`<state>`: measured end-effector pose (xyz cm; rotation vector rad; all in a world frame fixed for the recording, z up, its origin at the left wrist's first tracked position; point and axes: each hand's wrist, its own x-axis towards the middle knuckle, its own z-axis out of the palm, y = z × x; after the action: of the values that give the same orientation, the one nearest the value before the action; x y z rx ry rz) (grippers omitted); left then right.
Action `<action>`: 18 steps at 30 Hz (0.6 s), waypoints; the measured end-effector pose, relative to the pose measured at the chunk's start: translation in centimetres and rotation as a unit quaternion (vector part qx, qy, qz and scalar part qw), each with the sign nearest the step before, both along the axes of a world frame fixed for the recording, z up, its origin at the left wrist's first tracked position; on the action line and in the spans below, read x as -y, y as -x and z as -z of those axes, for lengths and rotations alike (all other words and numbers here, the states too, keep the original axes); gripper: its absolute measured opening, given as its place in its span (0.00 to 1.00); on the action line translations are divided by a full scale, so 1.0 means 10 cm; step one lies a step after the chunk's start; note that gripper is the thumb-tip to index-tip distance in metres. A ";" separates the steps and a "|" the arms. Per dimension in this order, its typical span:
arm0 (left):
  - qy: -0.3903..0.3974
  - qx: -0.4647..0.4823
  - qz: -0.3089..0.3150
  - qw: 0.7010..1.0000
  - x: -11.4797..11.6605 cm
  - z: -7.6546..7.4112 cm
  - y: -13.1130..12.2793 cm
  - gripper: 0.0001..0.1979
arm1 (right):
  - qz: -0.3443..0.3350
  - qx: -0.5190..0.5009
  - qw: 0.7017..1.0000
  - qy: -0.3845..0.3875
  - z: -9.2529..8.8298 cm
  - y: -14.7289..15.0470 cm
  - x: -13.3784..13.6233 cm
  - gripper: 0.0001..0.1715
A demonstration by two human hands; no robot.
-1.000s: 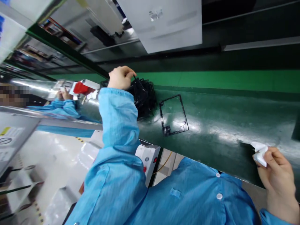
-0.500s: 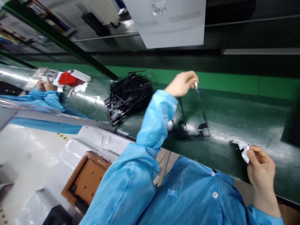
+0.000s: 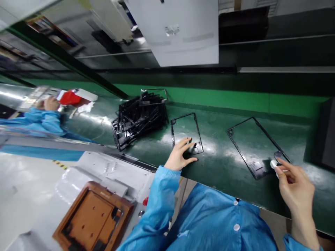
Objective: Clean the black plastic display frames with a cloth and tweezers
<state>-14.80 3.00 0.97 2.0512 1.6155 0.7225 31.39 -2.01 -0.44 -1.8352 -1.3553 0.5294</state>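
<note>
My left hand (image 3: 180, 153) is low over the bench with thumb and fingers apart. Its fingers reach over the near end of a thin black rectangular frame (image 3: 199, 130) lying flat; I cannot tell whether they touch it. My right hand (image 3: 297, 183) pinches a small crumpled white wipe (image 3: 273, 164). That wipe is at the near right corner of a second black frame (image 3: 240, 153), which lies aslant on the bench. Left of both frames is a heaped pile of similar black frames (image 3: 140, 116).
The green bench (image 3: 217, 167) runs across the view. A dark box (image 3: 323, 134) stands at its right, a white panel (image 3: 183, 38) hangs behind. Another person's hands (image 3: 48, 103) work at far left, near a red object (image 3: 70, 98). An orange-brown fixture (image 3: 91, 219) sits below left.
My left hand held a dark frame up off the bench; it has come down toward me and opened. Two frames now lie flat. My right hand keeps the wipe, now against the right frame's corner.
</note>
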 end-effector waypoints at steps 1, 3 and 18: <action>-0.008 0.003 -0.019 1.000 0.12 0.09 0.02 0.22 | -0.019 0.045 0.999 0.005 0.02 -0.02 -0.05 0.23; -0.029 0.014 -0.053 0.998 0.27 0.23 -0.02 0.11 | -0.072 0.057 0.995 0.031 0.04 0.08 -0.13 0.23; -0.155 -0.009 0.175 0.972 -0.17 0.13 -1.26 0.12 | -0.151 -0.379 0.909 0.088 -0.08 1.13 -0.65 0.44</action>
<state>-2.18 4.75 -0.28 2.4834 1.1541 0.8666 20.08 4.49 0.36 -1.3075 -1.0522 1.3980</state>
